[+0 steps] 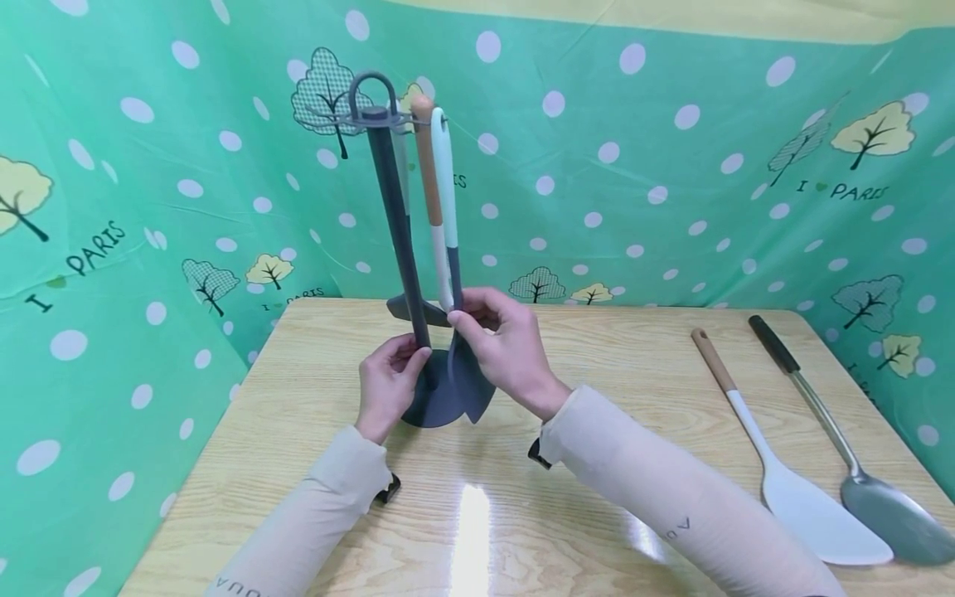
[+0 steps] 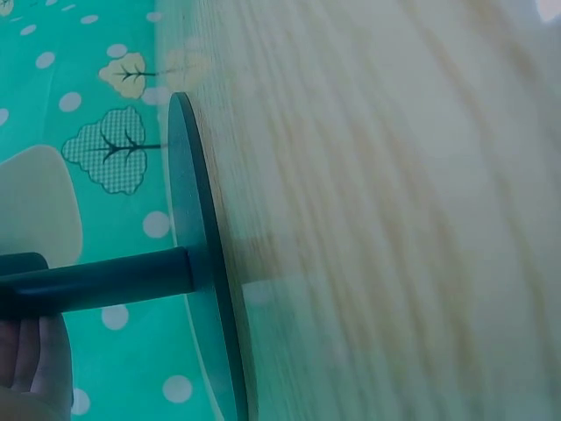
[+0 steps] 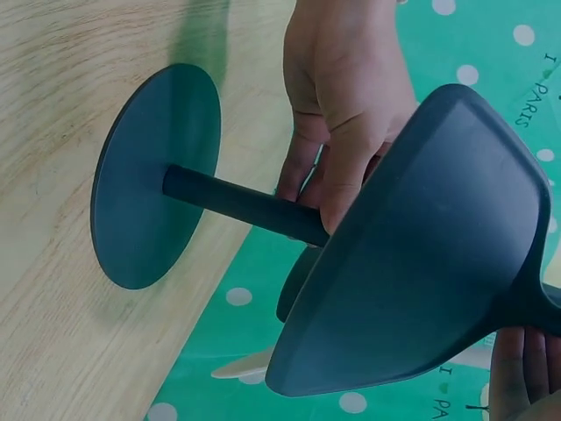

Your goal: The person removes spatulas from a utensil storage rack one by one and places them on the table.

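A dark utensil stand (image 1: 393, 199) has a round base (image 3: 131, 193), a tall pole and a hooked ring with a loop on top. Low on the pole, my left hand (image 1: 390, 383) grips it between thumb and fingers. My right hand (image 1: 515, 344) holds a spatula (image 3: 429, 254) at its neck; its mint handle reaches the ring and its broad dark head points down beside the pole. Behind it hangs a utensil with a wood-and-white handle (image 1: 429, 174). Another dark utensil head (image 1: 406, 309) shows behind the pole. A pale utensil head (image 2: 39, 206) is partly visible in the left wrist view.
On the right of the wooden table (image 1: 313, 514) lie a white turner (image 1: 813, 506) with a wooden handle and a metal turner (image 1: 895, 518) with a black handle. A green dotted curtain (image 1: 597, 207) surrounds the table's back and sides.
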### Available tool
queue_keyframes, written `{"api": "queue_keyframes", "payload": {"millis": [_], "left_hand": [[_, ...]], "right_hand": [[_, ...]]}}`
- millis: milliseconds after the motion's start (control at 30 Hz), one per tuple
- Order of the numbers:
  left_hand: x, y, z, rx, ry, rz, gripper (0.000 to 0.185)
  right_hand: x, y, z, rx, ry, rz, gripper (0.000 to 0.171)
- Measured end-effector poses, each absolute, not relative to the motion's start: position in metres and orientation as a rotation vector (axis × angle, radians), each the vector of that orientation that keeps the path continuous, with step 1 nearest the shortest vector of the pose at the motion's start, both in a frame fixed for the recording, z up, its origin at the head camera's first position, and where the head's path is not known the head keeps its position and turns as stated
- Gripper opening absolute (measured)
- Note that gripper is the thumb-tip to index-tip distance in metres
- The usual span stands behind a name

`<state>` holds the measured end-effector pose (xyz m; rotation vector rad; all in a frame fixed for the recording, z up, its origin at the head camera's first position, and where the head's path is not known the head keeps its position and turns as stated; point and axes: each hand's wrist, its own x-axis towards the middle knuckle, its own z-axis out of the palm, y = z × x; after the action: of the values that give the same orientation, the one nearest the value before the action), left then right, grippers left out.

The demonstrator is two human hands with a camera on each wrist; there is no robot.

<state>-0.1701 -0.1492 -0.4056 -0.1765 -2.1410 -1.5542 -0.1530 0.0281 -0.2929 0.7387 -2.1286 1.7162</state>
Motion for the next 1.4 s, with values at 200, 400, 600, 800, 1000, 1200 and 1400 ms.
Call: {"api": "queue_keyframes", "payload": {"millis": [200, 400, 600, 800, 1000, 1200, 1400], "left_hand": [[-0.178, -0.153, -0.420, -0.187, -2.115, -1.557, 0.020], [-0.181, -0.155, -0.425, -0.189, -2.107, -1.558, 0.020], [-0.182, -0.154, -0.426, -0.186, -2.105, -1.545, 0.021], [-0.182, -0.155, -0.426, -0.205, -2.106, -1.563, 0.021], [-0.181, -0.155, -0.425, -0.212, -2.105, -1.560, 0.022], [-0.181, -0.156, -0.426, -0.213, -2.107, -1.569, 0.022], [-0.181, -0.156, -0.425, -0.215, -2.097, -1.581, 0.021]], "right_hand": [[-0.158, 0.030, -0.297, 0.712, -2.118, 1.716, 0.015], [-0.151, 0.032, -0.285, 0.684, -2.115, 1.715, 0.014], [-0.152, 0.039, -0.285, 0.682, -2.093, 1.714, 0.012], [-0.152, 0.049, -0.286, 0.669, -2.104, 1.702, 0.010], [-0.152, 0.058, -0.288, 0.634, -2.131, 1.714, 0.009], [-0.152, 0.069, -0.291, 0.589, -2.145, 1.701, 0.008], [-0.152, 0.080, -0.294, 0.545, -2.175, 1.690, 0.010]]}}
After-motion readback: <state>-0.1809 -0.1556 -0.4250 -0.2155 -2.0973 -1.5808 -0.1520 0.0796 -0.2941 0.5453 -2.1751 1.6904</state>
